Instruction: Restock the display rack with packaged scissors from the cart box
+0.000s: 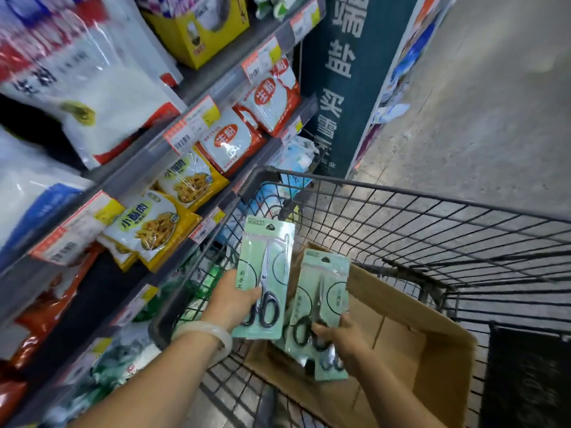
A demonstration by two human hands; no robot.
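1. The left hand (231,299) grips one scissors pack (266,278) by its lower left edge, thumb on the front, and holds it upright above the wire cart (432,211).
2. The right hand (343,338) pinches a second scissors pack (321,299) near the black handles; this pack is tilted a little and stands over the cardboard box (417,344).
3. The two packs are just beside each other, not clearly touching.
4. More green packs (329,370) lie inside the box, under the right hand.
5. The box sits in the cart.
6. The shelves (197,143) on the left carry food bags (230,142) with price tags (191,125).
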